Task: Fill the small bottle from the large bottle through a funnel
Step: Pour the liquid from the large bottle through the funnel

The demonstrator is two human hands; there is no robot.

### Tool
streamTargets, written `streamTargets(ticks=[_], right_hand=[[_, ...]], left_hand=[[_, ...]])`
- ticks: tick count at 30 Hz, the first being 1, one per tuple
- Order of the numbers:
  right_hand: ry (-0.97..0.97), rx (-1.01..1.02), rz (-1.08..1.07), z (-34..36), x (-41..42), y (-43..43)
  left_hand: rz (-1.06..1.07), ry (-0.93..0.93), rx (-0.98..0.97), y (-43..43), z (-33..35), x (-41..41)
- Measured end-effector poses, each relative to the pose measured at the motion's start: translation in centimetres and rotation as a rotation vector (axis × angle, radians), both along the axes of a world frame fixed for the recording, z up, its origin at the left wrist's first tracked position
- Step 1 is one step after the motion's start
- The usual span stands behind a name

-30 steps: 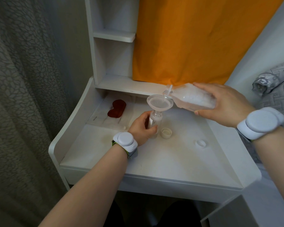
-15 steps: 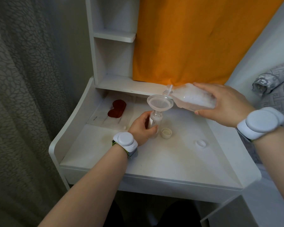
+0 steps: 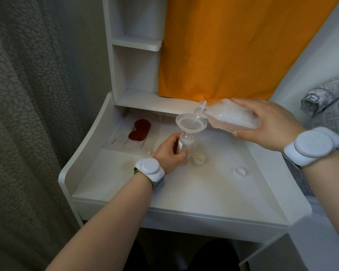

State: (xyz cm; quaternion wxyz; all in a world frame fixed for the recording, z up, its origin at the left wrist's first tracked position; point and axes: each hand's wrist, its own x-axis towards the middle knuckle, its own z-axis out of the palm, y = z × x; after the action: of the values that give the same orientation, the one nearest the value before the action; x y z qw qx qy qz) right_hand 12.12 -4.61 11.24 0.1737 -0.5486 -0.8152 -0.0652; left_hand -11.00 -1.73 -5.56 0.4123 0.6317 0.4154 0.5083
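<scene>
A small clear bottle (image 3: 186, 142) stands upright on the white desk (image 3: 194, 184), gripped around its body by my left hand (image 3: 169, 152). A translucent funnel (image 3: 190, 123) sits in its neck. My right hand (image 3: 266, 124) holds the large clear bottle (image 3: 231, 118) tipped on its side, spout just above the funnel's right rim. A thin stream of clear liquid runs from the spout into the funnel.
A cream cap (image 3: 198, 159) lies just right of the small bottle and a white cap (image 3: 239, 171) farther right. A dark red object (image 3: 139, 130) rests on a plastic sheet at the back left. White shelves and an orange cloth (image 3: 233, 45) rise behind.
Both hands and both bottles hold almost the same places; the pouring goes on.
</scene>
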Motion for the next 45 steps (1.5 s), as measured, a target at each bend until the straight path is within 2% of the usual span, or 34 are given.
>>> streamTargets(ticks=[28, 45], right_hand=[[-0.009, 0.001, 0.005, 0.09, -0.03, -0.09], [-0.012, 0.000, 0.019, 0.19, -0.02, 0.04]], left_hand=[[-0.004, -0.035, -0.009, -0.23, 0.20, 0.15], [0.009, 0.015, 0.004, -0.16, 0.20, 0.04]])
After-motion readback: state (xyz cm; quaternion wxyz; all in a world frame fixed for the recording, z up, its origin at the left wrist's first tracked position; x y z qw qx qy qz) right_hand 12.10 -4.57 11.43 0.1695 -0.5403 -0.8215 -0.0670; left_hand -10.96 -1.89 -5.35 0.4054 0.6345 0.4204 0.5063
